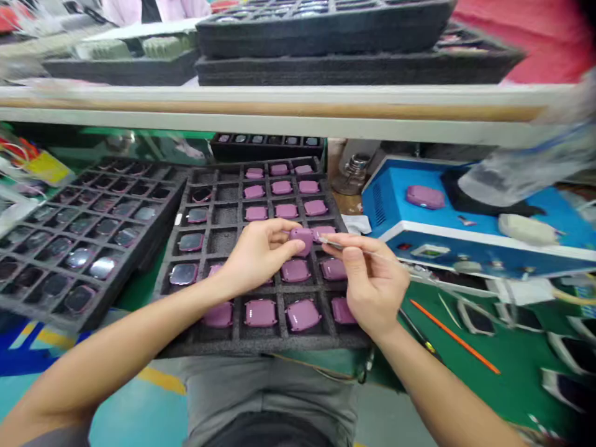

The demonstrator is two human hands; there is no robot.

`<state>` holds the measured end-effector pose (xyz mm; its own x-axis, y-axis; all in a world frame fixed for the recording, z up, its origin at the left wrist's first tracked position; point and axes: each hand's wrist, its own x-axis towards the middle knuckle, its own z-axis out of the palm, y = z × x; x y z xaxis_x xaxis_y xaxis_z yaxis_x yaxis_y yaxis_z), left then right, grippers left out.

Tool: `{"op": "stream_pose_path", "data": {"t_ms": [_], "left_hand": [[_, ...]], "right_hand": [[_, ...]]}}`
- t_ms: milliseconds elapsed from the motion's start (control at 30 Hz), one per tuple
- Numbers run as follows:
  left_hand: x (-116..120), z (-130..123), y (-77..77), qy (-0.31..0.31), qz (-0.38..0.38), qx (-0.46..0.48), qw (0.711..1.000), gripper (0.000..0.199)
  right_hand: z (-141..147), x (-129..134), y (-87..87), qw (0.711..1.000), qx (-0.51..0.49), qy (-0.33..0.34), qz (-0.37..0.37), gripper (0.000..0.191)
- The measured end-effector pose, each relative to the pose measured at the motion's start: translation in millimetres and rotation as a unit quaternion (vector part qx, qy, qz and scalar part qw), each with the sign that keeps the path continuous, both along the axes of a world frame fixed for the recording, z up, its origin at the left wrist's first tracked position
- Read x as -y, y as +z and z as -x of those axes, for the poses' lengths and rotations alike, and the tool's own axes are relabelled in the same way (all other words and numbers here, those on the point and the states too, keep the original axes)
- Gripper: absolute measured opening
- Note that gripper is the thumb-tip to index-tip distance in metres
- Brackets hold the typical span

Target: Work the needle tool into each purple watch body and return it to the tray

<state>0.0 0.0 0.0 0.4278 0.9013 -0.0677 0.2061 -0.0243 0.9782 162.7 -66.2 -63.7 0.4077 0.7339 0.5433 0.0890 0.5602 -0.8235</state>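
Left hand [263,254] pinched a rounded purple plastic case [302,241]; right hand [375,279] gripped a thin metal pick [330,242], tip at the case's right edge.

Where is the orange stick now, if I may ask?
The orange stick lies on the green mat right of the right hand in the head view.

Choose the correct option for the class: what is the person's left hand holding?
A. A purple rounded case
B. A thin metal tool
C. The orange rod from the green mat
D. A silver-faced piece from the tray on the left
A. The left hand pinches the purple rounded case between thumb and fingers above the black foam tray, while the thin metal tool is in the right hand.
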Motion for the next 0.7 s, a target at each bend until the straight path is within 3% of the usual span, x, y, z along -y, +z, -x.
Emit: {"op": "stream_pose_path", "data": {"t_ms": [167,700], "left_hand": [[7,-3,-10.2,-0.011,0.046,0.050,0.998,0.041],[11,-1,-13.4,-0.023,0.016,0.100,0.995,0.042]], "right_hand": [[-3,-2,-4.1,1.000,0.024,0.009,0.013,0.013],[-4,-2,-3.8,1.000,0.015,0.020,0.017,0.012]]}}
